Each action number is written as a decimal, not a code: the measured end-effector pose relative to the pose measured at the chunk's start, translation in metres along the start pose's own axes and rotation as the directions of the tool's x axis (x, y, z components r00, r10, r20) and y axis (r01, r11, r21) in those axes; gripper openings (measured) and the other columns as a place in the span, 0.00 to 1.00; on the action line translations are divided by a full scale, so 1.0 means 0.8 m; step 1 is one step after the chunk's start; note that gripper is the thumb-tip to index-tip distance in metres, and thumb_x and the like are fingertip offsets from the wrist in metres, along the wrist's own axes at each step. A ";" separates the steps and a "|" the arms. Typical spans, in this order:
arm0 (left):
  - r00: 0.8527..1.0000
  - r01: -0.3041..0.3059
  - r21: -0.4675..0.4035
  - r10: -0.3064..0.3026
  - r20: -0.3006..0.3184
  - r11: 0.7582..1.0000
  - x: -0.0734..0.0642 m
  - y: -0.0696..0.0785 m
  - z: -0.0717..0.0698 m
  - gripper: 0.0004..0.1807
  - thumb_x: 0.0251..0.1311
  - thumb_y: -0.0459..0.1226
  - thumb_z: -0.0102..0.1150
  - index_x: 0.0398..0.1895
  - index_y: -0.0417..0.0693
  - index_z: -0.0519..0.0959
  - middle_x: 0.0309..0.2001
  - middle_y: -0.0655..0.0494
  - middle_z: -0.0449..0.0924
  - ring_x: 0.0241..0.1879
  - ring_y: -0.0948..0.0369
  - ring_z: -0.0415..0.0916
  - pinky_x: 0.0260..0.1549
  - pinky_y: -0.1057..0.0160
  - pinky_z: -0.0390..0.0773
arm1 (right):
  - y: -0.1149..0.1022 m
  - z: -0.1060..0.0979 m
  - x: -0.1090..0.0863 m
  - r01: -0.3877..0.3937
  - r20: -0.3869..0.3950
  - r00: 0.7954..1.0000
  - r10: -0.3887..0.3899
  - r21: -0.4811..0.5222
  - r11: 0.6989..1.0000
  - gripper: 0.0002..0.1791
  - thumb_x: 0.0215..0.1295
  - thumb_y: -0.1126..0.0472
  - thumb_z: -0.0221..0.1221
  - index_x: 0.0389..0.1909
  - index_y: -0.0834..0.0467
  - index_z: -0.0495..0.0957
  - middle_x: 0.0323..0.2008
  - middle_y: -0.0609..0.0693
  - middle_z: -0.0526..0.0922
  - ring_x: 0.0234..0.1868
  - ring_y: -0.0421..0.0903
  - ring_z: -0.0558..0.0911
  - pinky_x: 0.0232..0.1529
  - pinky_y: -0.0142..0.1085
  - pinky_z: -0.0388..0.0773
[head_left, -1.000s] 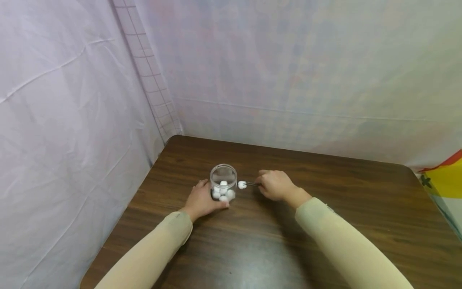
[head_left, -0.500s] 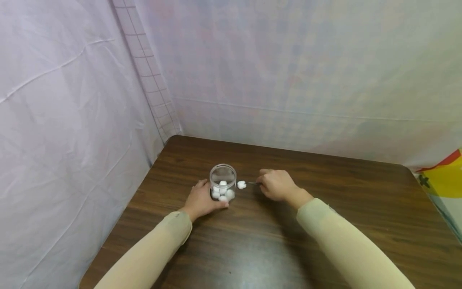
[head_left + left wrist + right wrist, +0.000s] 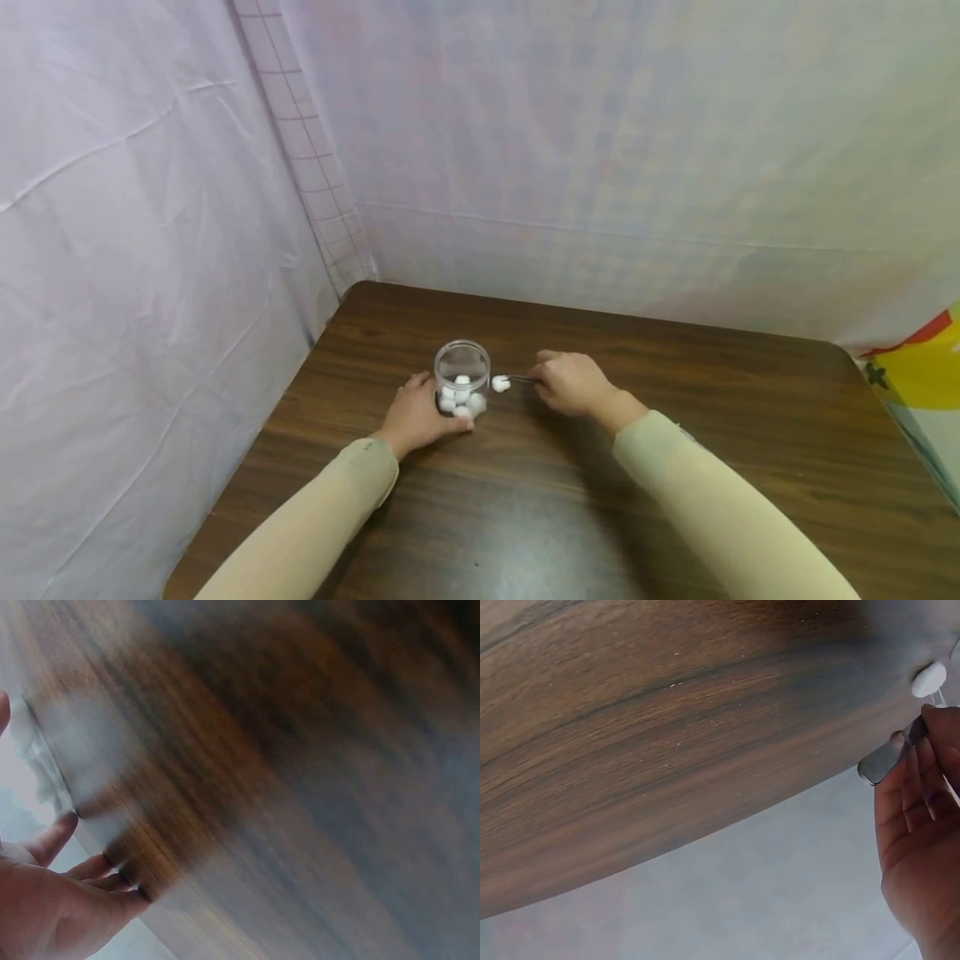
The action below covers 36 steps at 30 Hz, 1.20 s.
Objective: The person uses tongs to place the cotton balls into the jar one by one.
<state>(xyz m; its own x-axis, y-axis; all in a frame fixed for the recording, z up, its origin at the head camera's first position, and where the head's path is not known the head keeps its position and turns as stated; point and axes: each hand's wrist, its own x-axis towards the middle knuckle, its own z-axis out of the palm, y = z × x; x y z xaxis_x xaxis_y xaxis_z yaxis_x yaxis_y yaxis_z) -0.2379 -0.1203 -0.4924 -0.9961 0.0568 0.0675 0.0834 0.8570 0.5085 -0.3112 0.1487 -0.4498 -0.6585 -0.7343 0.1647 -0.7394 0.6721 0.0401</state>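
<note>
In the head view, a clear jar [image 3: 462, 361] with several white, soft-looking balls [image 3: 462, 395] in it stands on the table. My left hand [image 3: 420, 417] grips its lower left side, thumb across the near side. To the right of the jar, my right hand [image 3: 573, 383] pinches a small metal fork [image 3: 521, 379]. A single white ball [image 3: 500, 383] is at the fork's tip, close to the jar wall. The right wrist view shows the flat, rounded handle end [image 3: 881, 761] and the white ball [image 3: 930, 680] beyond the fingers. In the left wrist view, the left hand [image 3: 67, 900] is partly cut off.
The dark wood-grain table [image 3: 480, 500] has rounded far corners. White cloth hangs behind it [image 3: 600, 167] and along the left side [image 3: 150, 250]. A yellow and red patterned cloth [image 3: 926, 367] is at the far right edge.
Hardly anything differs. The fork turns slightly in my right hand, with the white ball still at its tip. My left hand stays on the jar.
</note>
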 end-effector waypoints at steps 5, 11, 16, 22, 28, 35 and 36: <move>1.000 -0.008 -0.001 0.008 0.000 1.000 0.000 0.002 0.001 0.54 0.32 0.64 0.69 0.63 0.46 0.65 0.61 0.41 0.65 0.63 0.47 0.57 0.62 0.47 0.52 | -0.004 0.003 0.003 0.003 0.036 0.999 -0.003 -0.004 1.000 0.09 0.53 0.59 0.59 0.35 0.51 0.83 0.31 0.43 0.73 0.26 0.45 0.77 0.20 0.41 0.74; 1.000 -0.006 0.004 0.006 0.003 1.000 0.000 0.003 0.002 0.54 0.32 0.64 0.68 0.64 0.46 0.65 0.62 0.41 0.64 0.63 0.47 0.56 0.62 0.47 0.51 | -0.005 0.006 0.004 0.004 0.029 1.000 -0.004 -0.021 1.000 0.09 0.52 0.60 0.58 0.34 0.51 0.83 0.31 0.44 0.75 0.25 0.46 0.77 0.19 0.42 0.74; 1.000 -0.001 0.015 0.001 0.007 1.000 0.000 0.002 0.002 0.54 0.32 0.65 0.68 0.63 0.46 0.65 0.62 0.41 0.63 0.63 0.47 0.56 0.62 0.47 0.51 | -0.003 0.007 0.000 -0.009 -0.005 1.000 0.008 -0.062 0.998 0.10 0.51 0.59 0.57 0.34 0.50 0.84 0.39 0.46 0.78 0.29 0.48 0.80 0.19 0.43 0.75; 1.000 0.009 0.014 -0.009 0.012 1.000 -0.002 0.003 0.000 0.54 0.32 0.65 0.68 0.63 0.44 0.66 0.63 0.40 0.62 0.63 0.45 0.55 0.63 0.48 0.51 | 0.003 -0.006 -0.014 -0.013 -0.038 0.999 0.010 -0.070 0.997 0.11 0.51 0.59 0.59 0.36 0.50 0.84 0.38 0.45 0.78 0.28 0.46 0.80 0.18 0.40 0.74; 1.000 0.017 0.013 -0.018 0.017 1.000 -0.003 0.003 -0.003 0.54 0.33 0.65 0.68 0.62 0.43 0.66 0.63 0.40 0.61 0.63 0.45 0.55 0.63 0.48 0.51 | 0.008 -0.036 -0.030 0.008 -0.104 0.995 -0.012 -0.034 0.999 0.10 0.54 0.59 0.60 0.37 0.50 0.84 0.33 0.43 0.75 0.23 0.40 0.75 0.15 0.34 0.69; 0.999 0.024 0.002 -0.024 0.022 1.000 -0.001 0.000 -0.002 0.53 0.32 0.65 0.67 0.62 0.44 0.67 0.64 0.41 0.60 0.63 0.45 0.56 0.63 0.48 0.50 | 0.005 -0.073 -0.041 0.048 -0.192 0.980 -0.050 -0.015 0.999 0.08 0.53 0.59 0.61 0.35 0.51 0.84 0.28 0.39 0.71 0.19 0.34 0.68 0.13 0.29 0.64; 0.999 0.026 0.003 -0.026 0.022 1.000 -0.001 -0.001 -0.002 0.53 0.32 0.65 0.67 0.62 0.44 0.67 0.64 0.41 0.60 0.63 0.45 0.56 0.63 0.48 0.50 | 0.004 -0.077 -0.040 0.058 -0.200 0.978 -0.060 -0.016 0.998 0.08 0.53 0.59 0.61 0.36 0.51 0.84 0.28 0.39 0.71 0.19 0.34 0.68 0.13 0.29 0.64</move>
<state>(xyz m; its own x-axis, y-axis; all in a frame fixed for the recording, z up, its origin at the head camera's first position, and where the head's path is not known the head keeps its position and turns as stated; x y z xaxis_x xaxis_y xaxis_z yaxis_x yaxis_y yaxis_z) -0.2375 -0.1217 -0.4912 -0.9983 0.0460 0.0357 0.0577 0.8596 0.5078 -0.2837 0.1800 -0.3941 -0.5717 -0.7393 0.3557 -0.7738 0.6300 0.0658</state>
